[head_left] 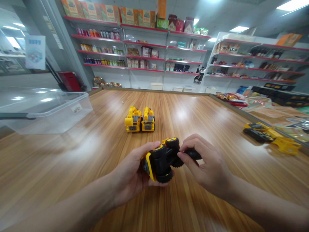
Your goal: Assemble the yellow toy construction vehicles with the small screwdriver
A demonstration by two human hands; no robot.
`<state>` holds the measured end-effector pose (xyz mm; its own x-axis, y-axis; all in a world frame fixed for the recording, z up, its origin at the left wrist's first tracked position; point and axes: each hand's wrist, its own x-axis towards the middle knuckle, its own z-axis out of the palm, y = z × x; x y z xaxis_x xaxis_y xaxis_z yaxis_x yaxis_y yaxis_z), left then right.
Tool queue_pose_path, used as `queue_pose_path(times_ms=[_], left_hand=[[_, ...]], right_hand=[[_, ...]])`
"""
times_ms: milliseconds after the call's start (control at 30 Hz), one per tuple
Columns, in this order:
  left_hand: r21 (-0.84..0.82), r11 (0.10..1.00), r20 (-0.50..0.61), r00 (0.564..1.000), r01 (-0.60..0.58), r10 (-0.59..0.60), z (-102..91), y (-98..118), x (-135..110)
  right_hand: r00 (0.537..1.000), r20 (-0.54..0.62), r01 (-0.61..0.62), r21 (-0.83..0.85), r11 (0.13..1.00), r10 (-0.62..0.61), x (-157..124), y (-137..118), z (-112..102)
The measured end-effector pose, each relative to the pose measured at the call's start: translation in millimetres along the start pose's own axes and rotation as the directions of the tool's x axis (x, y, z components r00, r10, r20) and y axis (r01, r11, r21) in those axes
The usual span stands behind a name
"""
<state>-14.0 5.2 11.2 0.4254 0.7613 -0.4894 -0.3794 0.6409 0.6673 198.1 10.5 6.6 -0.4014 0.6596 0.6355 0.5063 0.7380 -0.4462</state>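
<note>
My left hand is wrapped around a yellow and black toy truck, tipped so its black underside and wheels face me. My right hand pinches a black screwdriver by its handle, close against the truck's wheeled end; its tip is hidden. Beyond my hands, two yellow toy construction trucks, one on the left and one on the right, stand side by side on the wooden table.
On the left stands a clear plastic bin. A yellow tracked toy vehicle lies at the right, near packaged goods along the table's edge. A tiny piece lies toward the back. Stocked shelves line the background.
</note>
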Motion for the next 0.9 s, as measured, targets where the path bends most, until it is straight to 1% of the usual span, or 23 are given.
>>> queue_pose_path(times_ms=[100,200,233,300,367,433,500,567,667,767,900], left_hand=[[0.008,1.000,0.006,1.000,-0.027,0.027,-1.0,-0.6,0.7],[0.022,0.995,-0.019,0.995,-0.093,0.093,0.6,-0.8,0.6],[0.025,0.992,-0.023,0.992,-0.121,0.121,1.8,-0.8,0.1],[0.036,0.983,-0.006,0.983,-0.181,0.181,4.7,-1.0,-1.4],[0.069,0.966,0.037,0.969,-0.248,0.246,7.3,-1.7,-2.7],[0.115,0.936,0.082,0.942,-0.333,0.325,8.7,-2.9,-2.9],[0.175,0.896,0.118,0.912,-0.409,0.393,8.4,-4.3,-2.1],[0.256,0.844,0.145,0.882,-0.471,0.448,6.8,-5.7,-1.1],[0.415,0.732,0.166,0.836,-0.540,0.523,4.2,-6.9,-1.7],[0.548,0.620,0.159,0.798,-0.561,0.582,3.6,-6.6,-4.9],[0.630,0.516,0.186,0.758,-0.580,0.625,3.3,-6.0,-7.6]], right_hand=[[0.999,0.046,-0.011,0.002,1.000,0.011,-0.6,-3.9,-1.4],[0.998,0.063,-0.035,0.040,0.999,0.032,-4.0,-5.6,-1.8],[0.997,0.050,-0.061,0.054,0.997,0.059,-5.2,-4.7,-1.2],[0.987,0.010,-0.159,0.098,0.982,0.159,-6.7,-0.3,1.3],[0.951,-0.019,-0.299,0.186,0.936,0.308,-6.1,6.4,5.0],[0.898,-0.005,-0.418,0.304,0.856,0.440,-4.3,12.7,8.9],[0.858,0.038,-0.484,0.395,0.781,0.512,-2.9,16.6,12.1],[0.847,0.082,-0.504,0.438,0.744,0.525,-3.2,17.1,13.8],[0.861,0.124,-0.488,0.471,0.735,0.492,-5.4,13.8,13.8],[0.873,0.138,-0.463,0.535,0.707,0.467,-5.1,11.0,12.1],[0.848,0.187,-0.504,0.578,0.642,0.496,0.1,10.8,10.1]])
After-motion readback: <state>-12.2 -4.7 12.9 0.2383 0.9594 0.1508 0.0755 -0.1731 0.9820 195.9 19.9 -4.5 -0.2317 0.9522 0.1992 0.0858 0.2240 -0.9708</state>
